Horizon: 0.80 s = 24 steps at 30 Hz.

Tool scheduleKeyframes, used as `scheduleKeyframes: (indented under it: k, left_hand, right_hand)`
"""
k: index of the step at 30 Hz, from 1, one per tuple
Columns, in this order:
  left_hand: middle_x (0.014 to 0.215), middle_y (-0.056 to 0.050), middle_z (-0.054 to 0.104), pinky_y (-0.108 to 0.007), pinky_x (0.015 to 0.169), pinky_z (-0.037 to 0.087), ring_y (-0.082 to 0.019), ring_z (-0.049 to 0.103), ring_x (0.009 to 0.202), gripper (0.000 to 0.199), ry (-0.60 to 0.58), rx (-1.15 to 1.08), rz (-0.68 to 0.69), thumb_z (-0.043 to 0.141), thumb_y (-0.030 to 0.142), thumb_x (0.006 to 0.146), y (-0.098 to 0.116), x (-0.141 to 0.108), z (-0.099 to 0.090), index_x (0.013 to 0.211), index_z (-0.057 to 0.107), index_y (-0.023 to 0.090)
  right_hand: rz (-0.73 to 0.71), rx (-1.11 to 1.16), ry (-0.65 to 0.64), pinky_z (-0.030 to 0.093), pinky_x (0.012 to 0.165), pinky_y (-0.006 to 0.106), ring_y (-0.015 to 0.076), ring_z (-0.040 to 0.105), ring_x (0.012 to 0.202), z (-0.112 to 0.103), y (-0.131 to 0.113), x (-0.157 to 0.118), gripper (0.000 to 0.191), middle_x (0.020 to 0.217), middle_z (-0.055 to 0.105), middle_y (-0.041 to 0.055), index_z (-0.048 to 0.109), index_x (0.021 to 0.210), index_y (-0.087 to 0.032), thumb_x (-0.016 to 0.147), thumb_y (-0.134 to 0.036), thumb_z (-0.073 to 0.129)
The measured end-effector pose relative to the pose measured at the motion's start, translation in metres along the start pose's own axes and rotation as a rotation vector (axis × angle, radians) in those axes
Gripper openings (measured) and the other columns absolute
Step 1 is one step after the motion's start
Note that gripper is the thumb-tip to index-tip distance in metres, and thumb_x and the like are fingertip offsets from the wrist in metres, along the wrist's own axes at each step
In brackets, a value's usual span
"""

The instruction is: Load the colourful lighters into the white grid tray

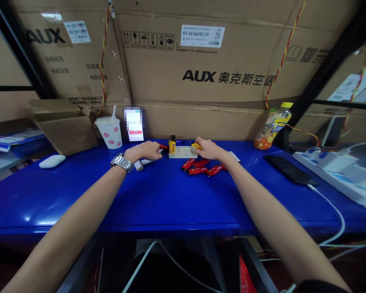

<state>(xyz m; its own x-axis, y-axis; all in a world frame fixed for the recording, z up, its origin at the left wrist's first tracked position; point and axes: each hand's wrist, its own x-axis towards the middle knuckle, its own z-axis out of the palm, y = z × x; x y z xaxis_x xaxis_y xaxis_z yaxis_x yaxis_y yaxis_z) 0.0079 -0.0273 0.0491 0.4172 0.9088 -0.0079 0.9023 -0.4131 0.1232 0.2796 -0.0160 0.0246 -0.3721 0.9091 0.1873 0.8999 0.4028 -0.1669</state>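
Observation:
My left hand (144,150), with a steel wristwatch (122,162) on its wrist, rests at the far side of the blue table, and a small red piece (162,146) sticks out past its fingers. My right hand (209,149) pinches a yellow piece (197,145) just above the right end of a cream perforated rack (183,152). A yellow-and-black block (172,145) stands upright at the rack's left end. Several red pieces with dark ends (198,167) lie in a loose group in front of the rack. A white paper strip (144,162) lies under my left hand.
A white paper cup with a straw (109,132) stands left of my hands, with a white mouse (51,161) nearer the table's left end. A plastic bottle (274,126), black phone (289,170) and white power strip (329,173) lie right. Cardboard boxes rise behind.

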Motion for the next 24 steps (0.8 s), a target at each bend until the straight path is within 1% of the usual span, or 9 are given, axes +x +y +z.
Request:
scheduleKeyframes:
  k: [1, 3, 6, 9, 12, 15, 18, 21, 24]
  left_hand:
    - [0.077, -0.009, 0.063, -0.031, 0.056, 0.037, -0.020, 0.055, 0.062, 0.017, -0.079, 0.031, -0.004, 0.059, 0.032, 0.072, -0.001, -0.002, -0.003, 0.080, 0.061, 0.017]
    - [0.074, -0.008, 0.062, -0.031, 0.054, 0.035, -0.019, 0.053, 0.058, 0.020, -0.135, 0.074, -0.020, 0.063, 0.034, 0.068, -0.001, -0.006, -0.005, 0.080, 0.061, 0.018]
    - [0.071, -0.007, 0.062, -0.030, 0.052, 0.033, -0.018, 0.053, 0.056, 0.017, -0.128, 0.072, -0.010, 0.063, 0.031, 0.067, 0.003, -0.007, -0.005, 0.078, 0.061, 0.018]
    - [0.070, -0.008, 0.063, -0.030, 0.052, 0.033, -0.017, 0.054, 0.055, 0.013, -0.097, 0.043, 0.072, 0.055, 0.028, 0.075, 0.008, -0.005, -0.003, 0.077, 0.061, 0.017]
    - [0.071, -0.011, 0.064, -0.031, 0.054, 0.034, -0.018, 0.055, 0.055, 0.023, -0.006, 0.020, 0.076, 0.043, 0.029, 0.085, 0.008, -0.001, 0.000, 0.086, 0.061, 0.013]
    - [0.076, -0.014, 0.065, -0.032, 0.054, 0.032, -0.020, 0.056, 0.056, 0.029, 0.121, -0.064, 0.045, 0.037, 0.031, 0.091, 0.006, 0.003, 0.005, 0.101, 0.055, 0.010]
    - [0.074, -0.011, 0.064, -0.031, 0.054, 0.033, -0.020, 0.058, 0.059, 0.029, 0.227, -0.227, 0.032, 0.032, 0.031, 0.094, 0.004, 0.005, 0.008, 0.109, 0.047, 0.012]
    - [0.065, -0.004, 0.058, -0.029, 0.055, 0.033, -0.018, 0.055, 0.057, 0.026, 0.310, -0.380, 0.048, 0.026, 0.033, 0.098, 0.005, 0.007, 0.010, 0.110, 0.042, 0.017]
    - [0.064, 0.000, 0.053, -0.029, 0.056, 0.032, -0.016, 0.050, 0.057, 0.019, 0.455, -0.403, 0.087, 0.030, 0.034, 0.097, 0.009, 0.007, 0.009, 0.099, 0.043, 0.020]
  right_hand:
    - [0.019, 0.008, 0.018, 0.032, 0.062, 0.029, 0.0188, 0.052, 0.069, -0.001, -0.001, -0.001, 0.020, 0.085, 0.063, 0.0120, 0.051, 0.101, -0.014, 0.084, -0.023, 0.046]
    - [0.047, 0.027, 0.051, 0.030, 0.061, 0.029, 0.0187, 0.050, 0.067, -0.003, -0.002, -0.002, 0.020, 0.083, 0.062, 0.0119, 0.049, 0.103, -0.014, 0.086, -0.024, 0.043]
    - [0.049, 0.044, 0.097, 0.029, 0.060, 0.029, 0.0188, 0.050, 0.066, -0.004, -0.004, -0.002, 0.019, 0.081, 0.061, 0.0111, 0.049, 0.101, -0.014, 0.088, -0.025, 0.041]
    - [0.038, 0.047, 0.111, 0.027, 0.059, 0.030, 0.0184, 0.051, 0.064, -0.004, -0.005, 0.000, 0.018, 0.075, 0.061, 0.0104, 0.054, 0.085, -0.016, 0.090, -0.028, 0.042]
    - [0.023, 0.072, 0.130, 0.027, 0.059, 0.031, 0.0178, 0.050, 0.061, -0.005, -0.007, 0.001, 0.028, 0.067, 0.058, 0.0081, 0.053, 0.073, -0.018, 0.093, -0.034, 0.041]
    - [-0.017, 0.122, 0.191, 0.028, 0.059, 0.030, 0.0171, 0.049, 0.060, -0.005, -0.009, 0.000, 0.028, 0.067, 0.057, 0.0061, 0.049, 0.073, -0.020, 0.095, -0.035, 0.040]
    - [-0.039, 0.187, 0.228, 0.029, 0.060, 0.030, 0.0166, 0.049, 0.061, -0.005, -0.011, -0.001, 0.027, 0.068, 0.055, 0.0044, 0.042, 0.073, -0.022, 0.097, -0.035, 0.038]
    - [-0.035, 0.240, 0.254, 0.028, 0.059, 0.029, 0.0149, 0.045, 0.057, -0.004, -0.014, -0.001, 0.030, 0.063, 0.050, 0.0008, 0.036, 0.070, -0.023, 0.097, -0.036, 0.039]
    - [-0.037, 0.289, 0.302, 0.026, 0.057, 0.028, 0.0123, 0.037, 0.053, -0.002, -0.014, -0.001, 0.040, 0.056, 0.042, -0.0021, 0.036, 0.064, -0.022, 0.095, -0.046, 0.039]
